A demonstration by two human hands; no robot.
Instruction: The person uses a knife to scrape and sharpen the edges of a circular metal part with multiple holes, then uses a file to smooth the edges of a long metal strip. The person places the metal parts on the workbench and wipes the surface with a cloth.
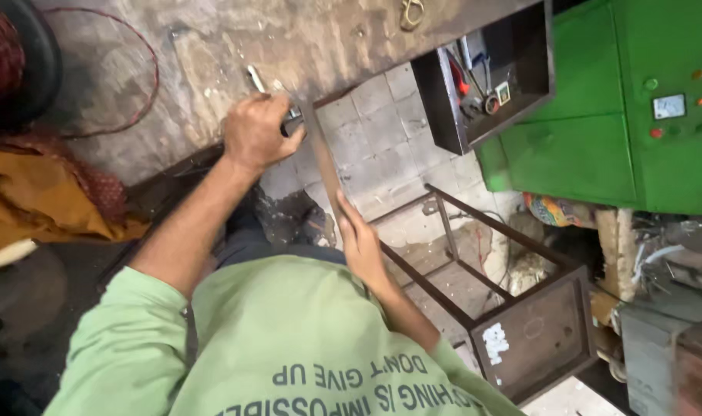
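Overhead, fisted left hand [255,131], arm outstretched.

Soft, even indoor light with no clear single source and no hard shadows. The green cabinet [597,115] at the right edge and the pale floor tiles [374,139] are brightest. The left edge and lower left corner fall into deep shadow. The whole view looks smeared and low in detail, softest along the edges. Straight lines lean outward near the corners. No glare.
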